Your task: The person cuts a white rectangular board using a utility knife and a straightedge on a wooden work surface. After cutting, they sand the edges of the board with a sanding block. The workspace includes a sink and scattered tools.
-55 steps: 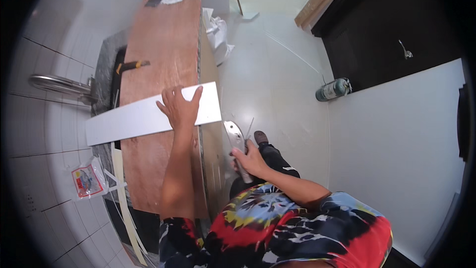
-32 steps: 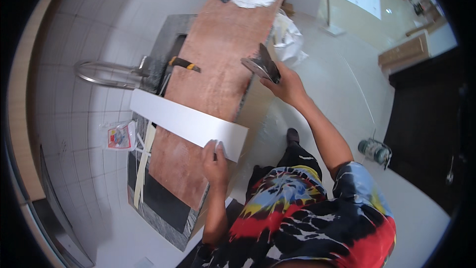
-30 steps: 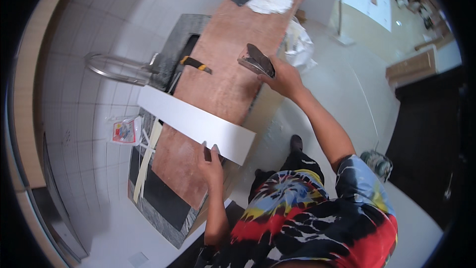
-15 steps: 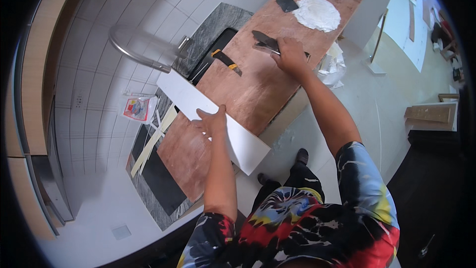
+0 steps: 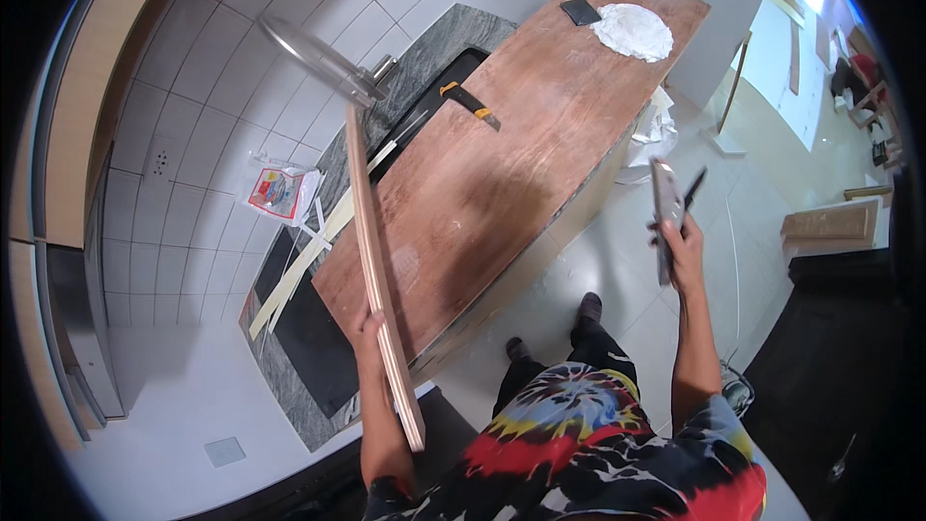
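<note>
My left hand [image 5: 367, 330] grips a long narrow board [image 5: 374, 265] near its lower end. The board stands on edge, its pale layered side facing up, over the left part of a reddish-brown wooden panel [image 5: 482, 174]. Out past the panel's right edge, my right hand [image 5: 683, 249] is closed around a flat grey scraper-like tool [image 5: 666, 207]; a thin dark piece [image 5: 694, 187] sticks out beside it. Motion blurs both. A black and yellow utility knife [image 5: 471, 104] lies on the panel, blade exposed.
White paste [image 5: 633, 33] lies in a round patch at the panel's far end, beside a small black plate [image 5: 580, 11]. A faucet [image 5: 323, 58] rises at the tiled wall. Pale strips [image 5: 307, 259] and a plastic packet [image 5: 280, 191] lie left; a white bag [image 5: 656, 140] is beyond the panel's right edge.
My right hand has lifted the scraper-like tool off the panel and moved right and nearer. My left hand has turned the board from its white face onto its edge, slightly left.
</note>
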A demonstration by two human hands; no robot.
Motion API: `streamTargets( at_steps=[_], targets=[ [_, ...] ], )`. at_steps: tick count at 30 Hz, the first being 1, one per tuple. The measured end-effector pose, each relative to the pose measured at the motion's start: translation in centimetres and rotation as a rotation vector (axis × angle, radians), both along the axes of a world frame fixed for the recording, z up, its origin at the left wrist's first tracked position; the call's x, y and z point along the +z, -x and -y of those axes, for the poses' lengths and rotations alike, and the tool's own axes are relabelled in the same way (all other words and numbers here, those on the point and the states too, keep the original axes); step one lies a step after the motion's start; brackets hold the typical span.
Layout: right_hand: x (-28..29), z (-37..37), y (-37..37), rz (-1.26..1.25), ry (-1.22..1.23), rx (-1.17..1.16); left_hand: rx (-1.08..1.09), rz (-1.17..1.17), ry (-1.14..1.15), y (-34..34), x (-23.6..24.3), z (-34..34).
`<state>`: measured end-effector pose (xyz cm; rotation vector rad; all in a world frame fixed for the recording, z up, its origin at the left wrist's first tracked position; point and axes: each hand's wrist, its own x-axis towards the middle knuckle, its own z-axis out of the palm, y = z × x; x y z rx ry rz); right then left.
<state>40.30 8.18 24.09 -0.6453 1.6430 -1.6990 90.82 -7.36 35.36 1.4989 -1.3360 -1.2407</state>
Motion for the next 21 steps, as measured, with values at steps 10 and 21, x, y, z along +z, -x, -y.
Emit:
streamTargets(
  at_steps=[10, 21],
  targets=[
    [-4.5, -13.8, -15.4, 0.47, 0.107, -0.494, -0.642, 0.157, 0.379, -5.1, -2.4, -7.1],
    [-1.8, -12.9, -26.2, 0.324, -0.034, -0.452, -0.976, 0.442, 0.734, 9.2, -4.6, 1.9]
  ],
)
